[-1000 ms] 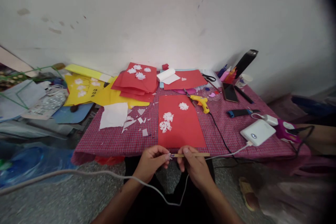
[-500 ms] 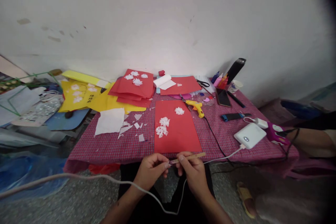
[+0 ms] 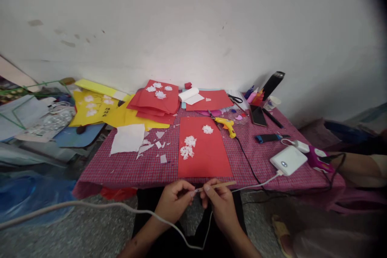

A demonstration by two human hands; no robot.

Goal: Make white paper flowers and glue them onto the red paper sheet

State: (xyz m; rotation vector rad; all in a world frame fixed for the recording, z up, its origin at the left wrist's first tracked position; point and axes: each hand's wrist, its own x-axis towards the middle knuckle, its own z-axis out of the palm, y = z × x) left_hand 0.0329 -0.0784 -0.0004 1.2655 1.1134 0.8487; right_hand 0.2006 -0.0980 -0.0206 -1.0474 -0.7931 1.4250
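My right hand (image 3: 218, 199) pinches a flat wooden stick (image 3: 226, 184) between thumb and fingers, its far end sticking out to the right. At the stick's left end, the thumb and fingertips of my left hand (image 3: 175, 199) close on a small pale bit, too small to name. Both hands are over my lap, just off the table's front edge. Beyond them lies a red paper sheet (image 3: 208, 157) with three white paper flowers on it: one flower (image 3: 207, 129) at upper right, and two close together (image 3: 189, 147) on the left.
A yellow glue gun (image 3: 226, 124) lies right of the sheet. Paper scraps (image 3: 159, 144) and a white paper square (image 3: 128, 138) are to its left. A power bank (image 3: 288, 160), a cutter knife (image 3: 269, 138) and a phone (image 3: 258, 115) lie right. A white cable (image 3: 130, 208) crosses before my arms.
My hands stay together at the stick with only small finger movements. The view has shifted slightly; the things on the table keep their places.
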